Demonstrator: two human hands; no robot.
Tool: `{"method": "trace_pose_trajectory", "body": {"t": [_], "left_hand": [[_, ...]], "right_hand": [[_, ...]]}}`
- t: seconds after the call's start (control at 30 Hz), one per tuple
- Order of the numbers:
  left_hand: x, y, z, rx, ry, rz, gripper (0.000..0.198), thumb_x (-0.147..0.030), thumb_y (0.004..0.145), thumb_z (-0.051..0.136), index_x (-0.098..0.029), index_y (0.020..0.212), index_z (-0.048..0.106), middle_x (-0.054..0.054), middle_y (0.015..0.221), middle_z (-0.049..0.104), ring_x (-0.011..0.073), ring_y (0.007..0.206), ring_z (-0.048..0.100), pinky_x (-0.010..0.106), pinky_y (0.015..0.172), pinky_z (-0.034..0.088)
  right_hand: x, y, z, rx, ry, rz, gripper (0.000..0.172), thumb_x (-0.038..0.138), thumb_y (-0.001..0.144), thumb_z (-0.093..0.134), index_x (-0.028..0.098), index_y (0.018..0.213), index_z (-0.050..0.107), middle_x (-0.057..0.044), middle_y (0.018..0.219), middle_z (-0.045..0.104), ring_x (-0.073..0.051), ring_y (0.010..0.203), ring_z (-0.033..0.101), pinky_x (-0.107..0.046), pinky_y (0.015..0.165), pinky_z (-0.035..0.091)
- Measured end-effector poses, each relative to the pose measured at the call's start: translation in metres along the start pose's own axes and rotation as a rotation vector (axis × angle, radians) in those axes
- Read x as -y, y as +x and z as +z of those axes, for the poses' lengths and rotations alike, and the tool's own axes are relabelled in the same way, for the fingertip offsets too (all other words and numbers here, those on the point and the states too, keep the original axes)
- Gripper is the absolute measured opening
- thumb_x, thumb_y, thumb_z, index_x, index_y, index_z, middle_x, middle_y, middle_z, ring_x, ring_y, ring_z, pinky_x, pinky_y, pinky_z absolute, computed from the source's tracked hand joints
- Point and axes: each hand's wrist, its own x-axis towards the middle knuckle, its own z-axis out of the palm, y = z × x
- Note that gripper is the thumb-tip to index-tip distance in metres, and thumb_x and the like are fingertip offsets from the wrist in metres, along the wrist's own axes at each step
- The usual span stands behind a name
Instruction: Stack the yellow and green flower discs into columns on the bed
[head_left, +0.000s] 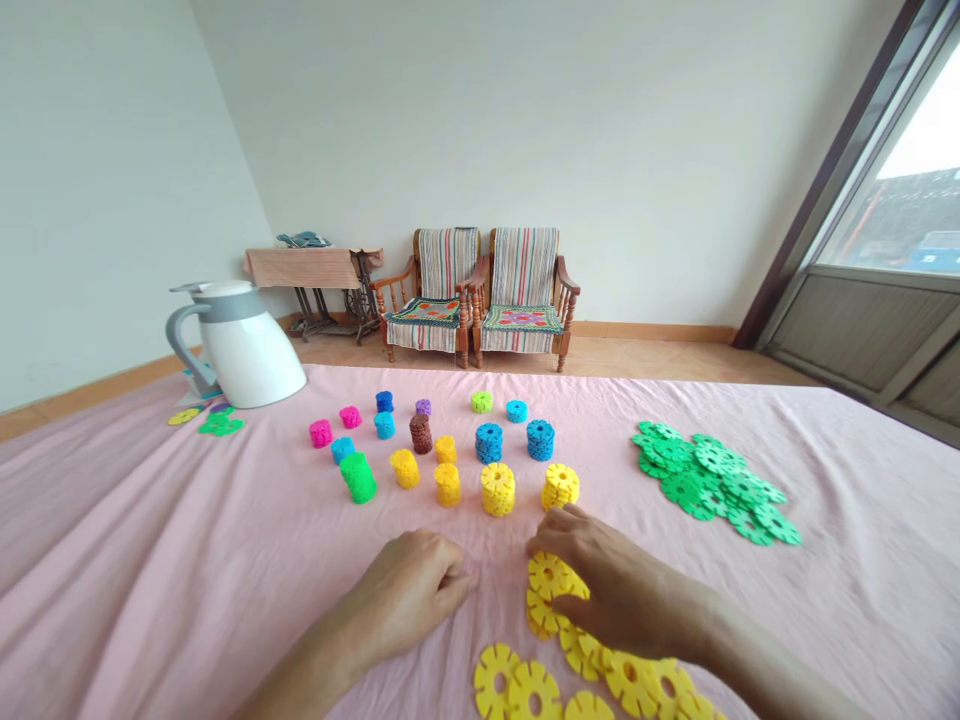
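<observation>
Flat yellow notched discs (551, 577), loose, btwn hands.

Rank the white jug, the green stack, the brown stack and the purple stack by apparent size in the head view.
1. white jug, by far the largest.
2. green stack, though it stands nearer the camera than the next two.
3. brown stack.
4. purple stack, the lowest and smallest.
</observation>
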Motion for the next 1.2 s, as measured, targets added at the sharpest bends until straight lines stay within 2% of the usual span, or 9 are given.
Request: {"method": "trace_pose_trajectory", "body": {"t": [0.3,0.47,0.57,0.7,0.77,0.87,1.07,1.17,1.2], "left_hand": [[-0.001,0.0,0.0,-0.013,0.0,-0.008,0.032,-0.023,0.079,0.049,-0.017,0.051,0.035,-0.003,0.049,0.044,0.0107,0.05,0.043,0.028,0.049,0.018],[0.0,0.0,0.0,-0.005,-0.023,0.028,0.03,-0.019,0.078,0.047,-0.017,0.051,0.035,-0.003,0.048,0.043,0.0106,0.05,0.043,0.027,0.049,0.018],[0.0,0.0,0.0,-0.001,-0.035,0.049,0.028,-0.016,0.076,0.047,-0.017,0.051,0.034,-0.004,0.048,0.039,0.0099,0.049,0.041,0.027,0.049,0.017],[0.001,-0.001,0.0,-0.012,-0.025,0.02,0.028,-0.019,0.077,0.048,-0.016,0.051,0.037,-0.004,0.049,0.041,0.0102,0.05,0.043,0.026,0.049,0.017],[0.001,-0.001,0.001,-0.017,-0.022,0.007,0.029,-0.021,0.078,0.049,-0.016,0.052,0.039,-0.003,0.05,0.043,0.0104,0.051,0.044,0.026,0.05,0.018],[0.002,0.0,0.002,-0.01,-0.022,0.039,0.03,-0.018,0.078,0.049,-0.016,0.051,0.037,-0.004,0.049,0.039,0.0095,0.05,0.041,0.026,0.049,0.018],[-0.009,-0.001,-0.007,-0.017,-0.087,0.119,0.025,-0.018,0.079,0.054,-0.016,0.056,0.045,-0.005,0.058,0.048,0.0093,0.056,0.045,0.024,0.053,0.027],[-0.02,-0.005,-0.015,0.071,-0.196,0.217,0.01,-0.023,0.073,0.066,-0.018,0.069,0.058,-0.004,0.07,0.053,0.0105,0.063,0.05,0.021,0.056,0.034],[-0.024,-0.007,-0.017,0.113,-0.22,0.259,0.012,-0.025,0.07,0.07,-0.02,0.077,0.061,-0.004,0.075,0.055,0.0117,0.067,0.052,0.021,0.059,0.036]], "right_hand": [[0.0,0.002,0.01,-0.061,-0.005,0.029,0.036,0.007,0.065,0.054,0.016,0.1,0.059,-0.009,0.102,0.059,-0.022,0.097,0.054,-0.037,0.085,0.045],[0.004,0.013,0.019,-0.16,0.098,0.066,0.017,0.007,0.075,0.047,0.019,0.081,0.057,-0.002,0.08,0.062,-0.015,0.074,0.057,-0.027,0.067,0.043],[0.005,0.026,0.03,-0.284,0.177,0.138,0.017,0.01,0.076,0.049,0.019,0.087,0.058,-0.001,0.074,0.062,-0.015,0.068,0.057,-0.025,0.061,0.041],[0.005,0.039,0.042,-0.33,0.294,0.155,0.021,0.009,0.076,0.048,0.018,0.092,0.059,-0.002,0.076,0.064,-0.014,0.067,0.059,-0.024,0.059,0.043],[0.004,0.039,0.041,-0.361,0.306,0.143,0.019,0.01,0.077,0.048,0.018,0.09,0.06,-0.003,0.079,0.066,-0.014,0.068,0.06,-0.024,0.06,0.044],[0.001,0.03,0.032,-0.394,0.242,0.148,0.014,0.013,0.079,0.047,0.018,0.08,0.06,0.0,0.068,0.064,-0.013,0.061,0.058,-0.023,0.056,0.042],[-0.037,-0.005,0.015,-0.491,0.086,0.29,0.018,0.024,0.083,0.044,0.02,0.076,0.06,0.003,0.054,0.057,-0.012,0.047,0.049,-0.023,0.048,0.032],[-0.069,-0.024,0.014,-0.556,-0.01,0.368,0.019,0.028,0.083,0.044,0.02,0.075,0.06,0.002,0.052,0.055,-0.013,0.047,0.049,-0.024,0.049,0.032],[-0.078,-0.03,0.014,-0.573,-0.03,0.378,0.02,0.029,0.083,0.043,0.021,0.074,0.059,0.003,0.051,0.053,-0.013,0.046,0.048,-0.025,0.049,0.032]]}}
